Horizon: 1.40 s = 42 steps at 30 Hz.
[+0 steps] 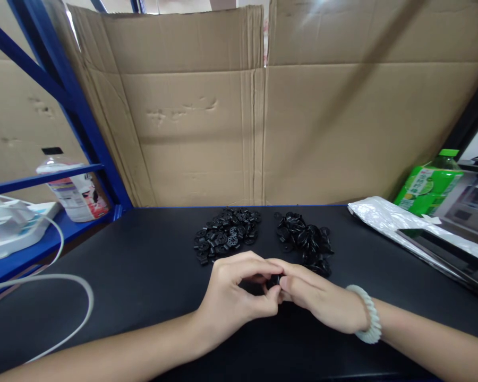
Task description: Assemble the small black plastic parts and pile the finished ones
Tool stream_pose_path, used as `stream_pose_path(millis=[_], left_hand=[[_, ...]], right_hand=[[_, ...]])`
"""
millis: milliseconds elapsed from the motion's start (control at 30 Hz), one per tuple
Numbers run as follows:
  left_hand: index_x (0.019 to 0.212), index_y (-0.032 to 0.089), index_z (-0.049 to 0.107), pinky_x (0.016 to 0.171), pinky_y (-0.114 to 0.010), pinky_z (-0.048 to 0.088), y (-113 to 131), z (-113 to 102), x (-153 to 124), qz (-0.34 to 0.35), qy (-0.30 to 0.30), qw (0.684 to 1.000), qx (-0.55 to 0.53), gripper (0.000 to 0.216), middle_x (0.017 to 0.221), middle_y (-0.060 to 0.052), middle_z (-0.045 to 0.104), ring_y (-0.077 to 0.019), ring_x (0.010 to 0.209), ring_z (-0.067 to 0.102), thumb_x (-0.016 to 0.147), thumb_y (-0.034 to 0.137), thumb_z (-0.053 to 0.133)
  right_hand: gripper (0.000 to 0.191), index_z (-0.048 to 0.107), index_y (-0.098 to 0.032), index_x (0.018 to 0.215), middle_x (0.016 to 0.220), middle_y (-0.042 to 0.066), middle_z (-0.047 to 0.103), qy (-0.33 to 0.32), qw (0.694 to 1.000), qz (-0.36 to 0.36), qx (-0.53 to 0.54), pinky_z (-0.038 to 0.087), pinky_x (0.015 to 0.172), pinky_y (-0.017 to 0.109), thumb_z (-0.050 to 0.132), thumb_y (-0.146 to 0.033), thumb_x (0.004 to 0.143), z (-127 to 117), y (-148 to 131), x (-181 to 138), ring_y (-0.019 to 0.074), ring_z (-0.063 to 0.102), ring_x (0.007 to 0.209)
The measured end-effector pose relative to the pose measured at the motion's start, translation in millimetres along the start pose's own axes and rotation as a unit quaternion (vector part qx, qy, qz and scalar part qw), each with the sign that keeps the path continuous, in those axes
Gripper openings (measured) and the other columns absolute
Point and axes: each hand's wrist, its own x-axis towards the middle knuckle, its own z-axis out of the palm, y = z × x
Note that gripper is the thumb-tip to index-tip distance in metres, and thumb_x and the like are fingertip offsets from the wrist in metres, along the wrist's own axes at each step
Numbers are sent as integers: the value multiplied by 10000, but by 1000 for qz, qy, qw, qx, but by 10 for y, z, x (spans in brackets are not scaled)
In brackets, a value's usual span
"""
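My left hand [239, 289] and my right hand [318, 297] meet over the front middle of the black table. Between their fingertips is a small black part [274, 280], mostly covered by the fingers. Both hands are closed on it, thumbs and forefingers pinching from either side. Just beyond my left hand lies a heap of small black round pieces with holes [229, 233]. Behind my right hand is a second heap of smooth, shiny black discs [302, 236]. A pale twisted bracelet [368, 314] circles my right wrist.
Cardboard sheets [191, 116] stand along the back edge. At left, a blue frame [75, 116] holds a bottle [75, 191] and a white power strip [19, 228]; a white cable [90, 302] loops onto the table. To the right are a silver bag [378, 212], a dark flat device [442, 254] and a green bottle [428, 185].
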Motion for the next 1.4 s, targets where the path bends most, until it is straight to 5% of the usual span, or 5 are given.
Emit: stream_pose_path(millis=[633,867,1033,1233,1400], left_hand=[[836,156,629,672,-240,571,-56,-42,62,-222,107,949,-197,70,770,4,655,-125,680,657,767,159,616],[922,169,630,825,-300,534,-202,-14,-5,-194,-9,979,-58,171,922,-44,645,-175,906,626,771,131,557],[981,211,629,899,-376,483,-184,-13,-36,-114,-123,981,98,291,993,-44,649,-209,962,596,730,84,554],[1087,189,579,1014,-411,407,-172,-20,-72,-50,-180,965,183,343,1184,-94,584,-240,1173,493,748,135,585],[1271,156,467,1059,-537,311,-244,-58,-78,-54,-209,935,280,570,1447,-180,340,-350,1369,209,778,406,603]], right_hand=[[524,284,-220,1294,1068,65,498,73,997,-20,-32,477,856,376,481,-164,812,-40,48,31,166,532,977],[245,514,-202,995,978,49,583,268,897,-93,-339,498,847,362,587,-278,774,-614,-159,-11,196,591,928],[248,577,-179,972,973,78,653,282,808,21,-517,470,868,440,557,-311,763,-1091,-258,-115,245,611,913],[367,571,-160,1117,1143,105,633,194,813,80,-543,439,953,439,523,-306,783,-1129,-228,-163,258,589,1056],[370,562,-174,1134,1191,99,598,254,799,26,-544,392,991,453,511,-316,795,-984,-295,-147,266,542,1111]])
